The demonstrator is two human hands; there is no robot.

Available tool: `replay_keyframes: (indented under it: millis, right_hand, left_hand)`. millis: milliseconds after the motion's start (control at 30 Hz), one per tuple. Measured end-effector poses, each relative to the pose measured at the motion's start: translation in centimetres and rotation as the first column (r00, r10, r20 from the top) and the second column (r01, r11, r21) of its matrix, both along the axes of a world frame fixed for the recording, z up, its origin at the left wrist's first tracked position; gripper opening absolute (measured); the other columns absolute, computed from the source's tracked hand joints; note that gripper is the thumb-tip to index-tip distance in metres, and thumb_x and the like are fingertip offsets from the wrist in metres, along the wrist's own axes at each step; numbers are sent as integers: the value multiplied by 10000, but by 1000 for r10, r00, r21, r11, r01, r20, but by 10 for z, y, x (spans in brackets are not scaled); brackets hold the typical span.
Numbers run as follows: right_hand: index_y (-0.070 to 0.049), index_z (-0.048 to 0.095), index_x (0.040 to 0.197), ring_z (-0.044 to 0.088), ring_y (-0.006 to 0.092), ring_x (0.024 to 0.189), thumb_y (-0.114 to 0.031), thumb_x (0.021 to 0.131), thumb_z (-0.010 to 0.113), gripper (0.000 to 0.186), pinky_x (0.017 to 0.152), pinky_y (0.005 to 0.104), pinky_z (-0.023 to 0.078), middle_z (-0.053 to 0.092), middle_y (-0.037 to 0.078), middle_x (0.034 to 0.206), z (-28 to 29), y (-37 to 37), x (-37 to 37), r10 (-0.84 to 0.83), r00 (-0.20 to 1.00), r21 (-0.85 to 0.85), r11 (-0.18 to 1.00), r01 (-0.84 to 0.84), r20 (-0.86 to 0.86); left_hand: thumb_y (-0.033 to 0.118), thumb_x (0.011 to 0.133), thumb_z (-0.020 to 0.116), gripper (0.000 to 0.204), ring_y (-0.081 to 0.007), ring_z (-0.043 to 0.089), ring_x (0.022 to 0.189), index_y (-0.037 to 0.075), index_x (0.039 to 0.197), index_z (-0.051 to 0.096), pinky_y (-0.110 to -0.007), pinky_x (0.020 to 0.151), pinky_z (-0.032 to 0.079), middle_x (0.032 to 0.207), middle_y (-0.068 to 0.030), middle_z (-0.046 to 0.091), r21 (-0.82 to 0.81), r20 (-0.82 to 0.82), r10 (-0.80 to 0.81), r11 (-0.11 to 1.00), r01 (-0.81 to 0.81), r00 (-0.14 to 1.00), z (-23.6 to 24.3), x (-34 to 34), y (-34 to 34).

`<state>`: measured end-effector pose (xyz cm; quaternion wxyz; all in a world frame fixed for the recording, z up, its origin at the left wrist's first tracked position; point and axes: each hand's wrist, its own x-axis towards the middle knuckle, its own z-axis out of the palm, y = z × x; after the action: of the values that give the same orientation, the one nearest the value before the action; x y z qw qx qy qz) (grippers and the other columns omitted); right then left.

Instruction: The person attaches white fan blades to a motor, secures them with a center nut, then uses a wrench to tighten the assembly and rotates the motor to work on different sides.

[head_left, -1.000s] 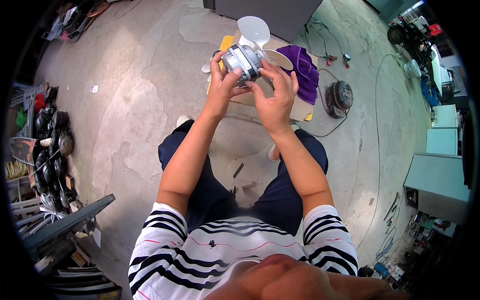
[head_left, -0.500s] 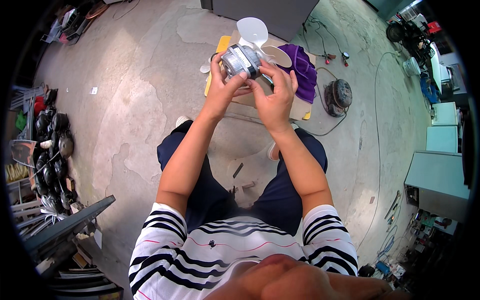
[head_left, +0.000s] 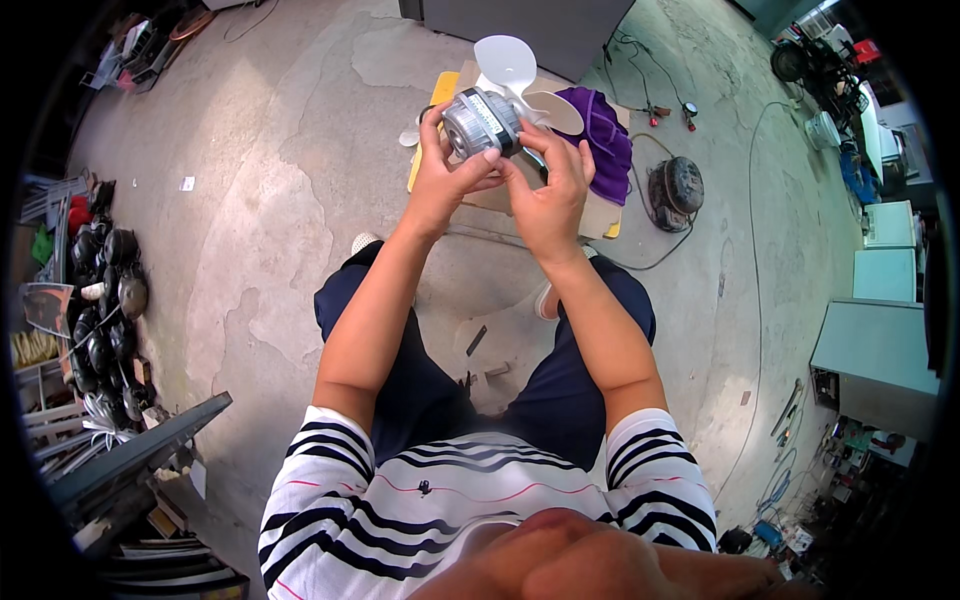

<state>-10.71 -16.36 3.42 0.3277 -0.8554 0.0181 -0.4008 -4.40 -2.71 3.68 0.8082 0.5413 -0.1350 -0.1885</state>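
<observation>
A small grey fan motor [head_left: 480, 120] with a label band around it is held up between my two hands. White fan blades [head_left: 508, 62] stick out from its far right side. My left hand [head_left: 440, 180] grips the motor's left side, thumb on the near face. On the right, my right hand [head_left: 548, 185] holds the end close to the blades, its fingers curled and partly hidden behind the motor. Beneath them is a low stand with a cardboard top [head_left: 600, 215] and yellow edges. A bunched purple cloth [head_left: 605, 150] lies on its right part.
A black round compressor [head_left: 676, 190] with a cable sits on the floor right of the stand. Gauges with hoses [head_left: 690, 112] lie farther back. A grey cabinet [head_left: 525, 30] stands beyond the stand. Several black compressors [head_left: 115, 290] are piled at the left; pale panels [head_left: 875, 350] stand at the right.
Almost nothing differs. The motor is turned very slightly in my hands, and both hands keep their places on it.
</observation>
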Motion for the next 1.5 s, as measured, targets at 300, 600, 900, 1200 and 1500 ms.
replay_keyframes:
  millis: [300,600,900,1200,1500]
  right_hand:
    - [-106,657,1093,614,226,1165,-148,753,837,387,1148,569,268,713,9,1224,-1,1,1,5,1000,9,1000,-5,-2]
    - [-106,649,1097,614,231,1163,-160,766,837,385,1147,570,270,716,15,1219,-1,1,2,12,1000,15,1000,-12,-27]
    - [-109,641,1104,610,239,1170,-169,770,838,393,1144,570,270,712,22,1225,-3,1,2,18,999,17,1000,-17,-37]
    - [-104,636,1103,618,242,1166,-172,779,833,386,1142,571,270,715,25,1217,-2,1,2,17,999,25,1000,-16,-40]
    - [-99,634,1096,659,254,1113,-180,787,833,377,1140,582,272,727,45,1189,-2,2,3,31,999,51,998,-30,-33]
  left_hand:
    - [265,893,736,887,-314,626,1176,127,1533,137,-423,880,633,1390,-250,428,-34,-58,-8,999,6,998,1,1,2]
    - [250,897,725,875,-314,644,1142,136,1537,139,-422,874,635,1373,-243,440,-78,-116,-20,997,11,993,-2,6,4]
    - [257,911,712,831,-319,633,1160,134,1528,169,-416,866,641,1378,-250,444,-16,-61,13,1000,-14,998,2,2,3]
    - [266,874,765,891,-312,632,1164,126,1528,176,-404,854,641,1375,-244,446,-23,-61,18,1000,-20,998,1,3,4]
    - [312,870,780,922,-306,630,1167,120,1535,171,-405,851,643,1362,-243,455,-22,-70,17,1000,-19,997,0,4,4]
